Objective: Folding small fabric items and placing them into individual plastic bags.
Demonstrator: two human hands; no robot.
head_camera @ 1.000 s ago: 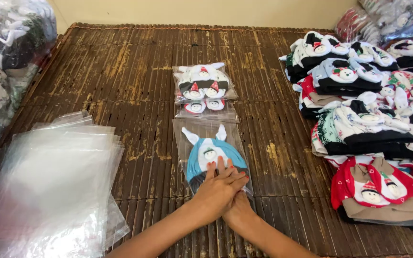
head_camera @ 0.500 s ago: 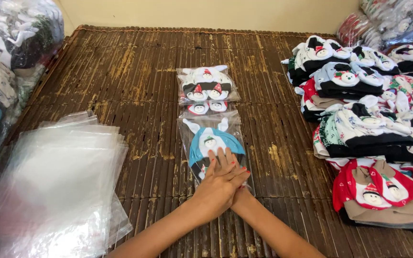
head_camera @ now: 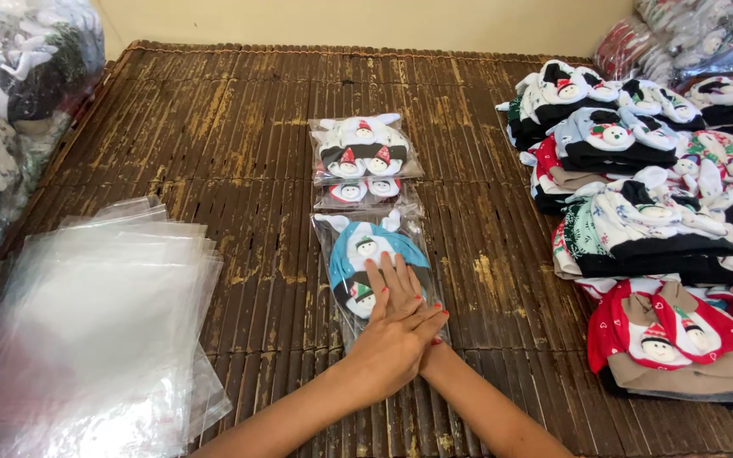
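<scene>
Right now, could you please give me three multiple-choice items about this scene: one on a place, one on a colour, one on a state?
1. Where is the stack of empty clear bags?
A. left of the hands
B. on the far wall
C. under the hat pile

2. What main colour is the bagged hat under the hands?
A. yellow
B. light blue
C. purple

3. How are the two hands?
A. raised apart
B. holding scissors
C. stacked, pressing flat

Answers: 1 A, the stack lies at the mat's left edge. 2 B, blue shows above the fingers. 3 C, the left hand lies over the right hand, palms down on the bag.
</scene>
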